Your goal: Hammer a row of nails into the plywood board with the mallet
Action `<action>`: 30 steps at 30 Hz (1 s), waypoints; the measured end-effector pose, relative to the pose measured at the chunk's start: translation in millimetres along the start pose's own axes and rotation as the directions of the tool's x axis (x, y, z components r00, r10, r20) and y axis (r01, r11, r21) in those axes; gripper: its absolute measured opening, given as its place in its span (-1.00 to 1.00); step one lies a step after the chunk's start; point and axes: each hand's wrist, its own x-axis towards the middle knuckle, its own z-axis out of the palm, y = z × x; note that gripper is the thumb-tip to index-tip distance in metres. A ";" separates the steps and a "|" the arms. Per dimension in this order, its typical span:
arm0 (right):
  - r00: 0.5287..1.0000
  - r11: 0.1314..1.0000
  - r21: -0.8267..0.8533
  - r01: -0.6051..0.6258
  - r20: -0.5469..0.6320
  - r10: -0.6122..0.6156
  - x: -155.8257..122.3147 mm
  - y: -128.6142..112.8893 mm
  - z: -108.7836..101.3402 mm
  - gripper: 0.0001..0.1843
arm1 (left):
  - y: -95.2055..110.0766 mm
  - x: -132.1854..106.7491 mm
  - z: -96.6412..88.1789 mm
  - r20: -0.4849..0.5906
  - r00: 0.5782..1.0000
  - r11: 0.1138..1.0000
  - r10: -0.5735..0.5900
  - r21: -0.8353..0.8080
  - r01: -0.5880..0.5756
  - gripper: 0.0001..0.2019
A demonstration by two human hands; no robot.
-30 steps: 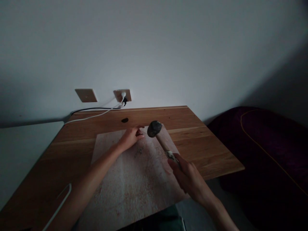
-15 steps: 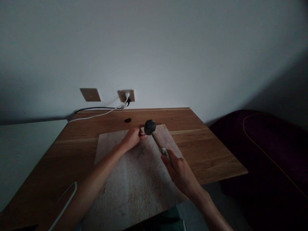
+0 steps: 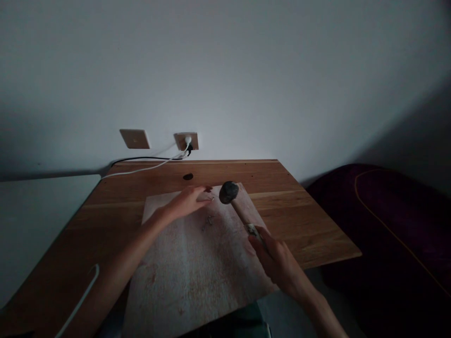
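My right hand (image 3: 278, 256) is wrapped round the handle of a mallet (image 3: 229, 192). Its dark, blunt head is raised over the far right part of a worn, pale wooden board (image 3: 183, 267). My left hand (image 3: 190, 199) reaches over the board's far side, index finger and thumb stretched out and apart. By the thumb tip there is a tiny light, shiny thing, perhaps a nail (image 3: 213, 199); whether it touches the thumb I cannot tell. A small heap of thin metal pieces that look like nails (image 3: 208, 219) lies on the board, nearer to me.
The board lies on a brown wooden table (image 3: 299, 220) against a white wall. A white cable (image 3: 141, 170) and a black one run from a wall socket (image 3: 186, 141). At left is a white panel (image 3: 42, 216); at right, a dark purple cushioned thing (image 3: 394, 234).
The mallet and my right hand have shifted right and slightly toward me. My left hand's fingers have spread from a closer pinch, and that hand has drawn back a little to the left.
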 end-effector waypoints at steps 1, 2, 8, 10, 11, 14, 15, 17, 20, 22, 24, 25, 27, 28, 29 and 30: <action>0.999 0.999 0.025 -0.035 0.029 0.034 -7.3 4.3 -3.2 -0.52 | -4.3 -7.9 -8.5 0.027 0.999 0.998 0.043 0.054 -0.044 -0.68; 0.998 0.998 0.039 -0.055 0.043 0.053 -14.7 10.7 -5.5 -0.49 | -9.0 -17.0 -16.2 0.055 0.995 0.991 0.078 0.109 -0.083 -0.66; 0.995 0.996 -0.048 -0.077 -0.061 0.074 -48.7 63.2 -0.3 -0.45 | -20.9 -63.7 -35.4 0.198 0.966 0.921 0.166 0.320 -0.224 -0.64; 0.995 0.995 -0.066 -0.078 -0.062 0.074 -54.4 72.5 4.1 -0.45 | -14.8 -69.1 -35.8 0.202 0.967 0.908 0.155 0.356 -0.220 -0.69; 0.996 0.995 -0.068 -0.075 -0.060 0.071 -56.4 74.5 6.0 -0.44 | -11.2 -70.3 -35.9 0.197 0.969 0.905 0.147 0.368 -0.212 -0.70; 0.995 0.996 -0.068 -0.062 -0.087 0.056 -59.3 73.1 9.4 -0.43 | -3.3 -70.9 -36.0 0.180 0.974 0.904 0.138 0.378 -0.199 -0.70; 0.994 0.995 -0.070 -0.065 -0.096 0.058 -59.4 71.3 9.8 -0.42 | -2.3 -70.1 -35.4 0.170 0.976 0.907 0.137 0.374 -0.193 -0.70; 0.992 0.994 -0.075 -0.084 -0.096 0.077 -58.5 67.0 9.5 -0.42 | -2.7 -66.3 -32.8 0.118 0.985 0.925 0.127 0.343 -0.161 -0.72; 0.994 0.993 -0.070 -0.098 -0.053 0.094 -56.0 61.0 7.4 -0.44 | -5.7 -52.8 -25.6 0.017 0.997 0.971 0.071 0.226 -0.073 -0.75; 0.995 0.995 -0.065 -0.082 -0.054 0.078 -54.6 58.3 6.1 -0.44 | -6.7 -39.6 -19.4 -0.005 0.999 0.989 0.039 0.141 -0.038 -0.76; 0.995 0.996 -0.060 -0.066 -0.083 0.061 -53.5 57.1 5.5 -0.43 | -6.0 -26.0 -12.8 0.003 0.999 0.996 0.032 0.082 -0.032 -0.75; 0.994 0.997 -0.056 -0.061 -0.091 0.056 -53.1 57.0 5.4 -0.42 | -5.1 -20.0 -9.6 0.008 0.999 0.998 0.031 0.060 -0.031 -0.74; 0.995 0.997 -0.044 -0.057 -0.089 0.053 -52.4 58.1 5.0 -0.43 | -2.5 -10.5 -4.1 0.019 0.999 0.999 0.027 0.025 -0.027 -0.70; 0.995 0.998 -0.038 -0.055 -0.081 0.052 -52.0 59.1 4.7 -0.44 | -1.2 -7.2 -1.9 0.020 1.000 1.000 0.018 0.013 -0.019 -0.68; 0.996 0.998 -0.035 -0.052 -0.074 0.049 -51.7 60.4 4.2 -0.45 | 0.0 -4.8 -0.2 0.019 1.000 1.000 0.006 0.004 -0.006 -0.65; 0.997 0.998 -0.035 -0.051 -0.066 0.048 -51.4 61.7 3.7 -0.45 | 0.8 -3.2 1.2 0.015 1.000 1.000 -0.011 -0.003 0.011 -0.63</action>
